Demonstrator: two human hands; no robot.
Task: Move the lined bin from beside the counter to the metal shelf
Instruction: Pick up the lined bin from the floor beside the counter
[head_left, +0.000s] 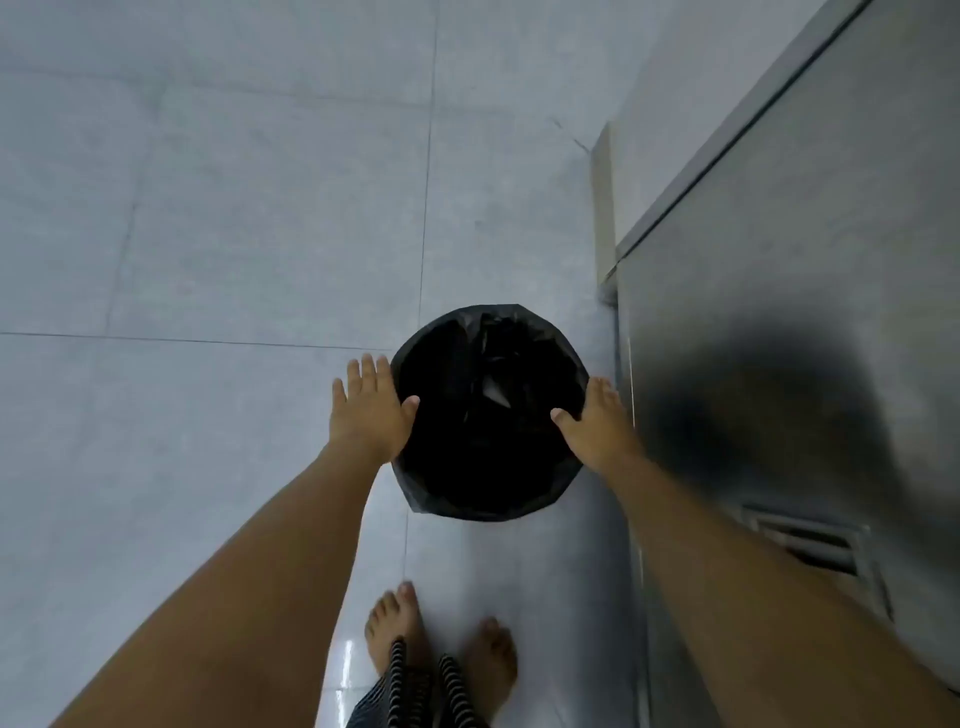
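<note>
The floor (218, 218) is laid with large pale grey tiles, their thin grout lines crossing in front of the person and running away toward the top of the view; it is glossy enough to throw back a bright spot of light near the bare feet (441, 644) at the bottom edge. Striped black-and-white trouser hems hang just above those feet. Along the right side stands a tall brushed-metal counter (789, 322), its flat side panel dulled by a broad dark shadow, with a slatted vent (810, 545) set low in the panel. A pale strip (605, 208), perhaps the edge of a wall or post, stands just beyond the counter's far corner; the wide-angle view makes it hard to say which. The bin (488, 415) sits on the floor just beside the counter, round and seen from straight above, lined with a black bag (415, 493) that folds over the rim and fills the inside with darkness. The left hand (371, 410) lies on the bin's left rim, fingers spread outward and thumb hooked over the edge, and the right hand (597, 421) presses the right rim, between the bin and the counter, thumb likewise over the edge. Both hands grip the bin's rim, with the bare forearms reaching down to it.
</note>
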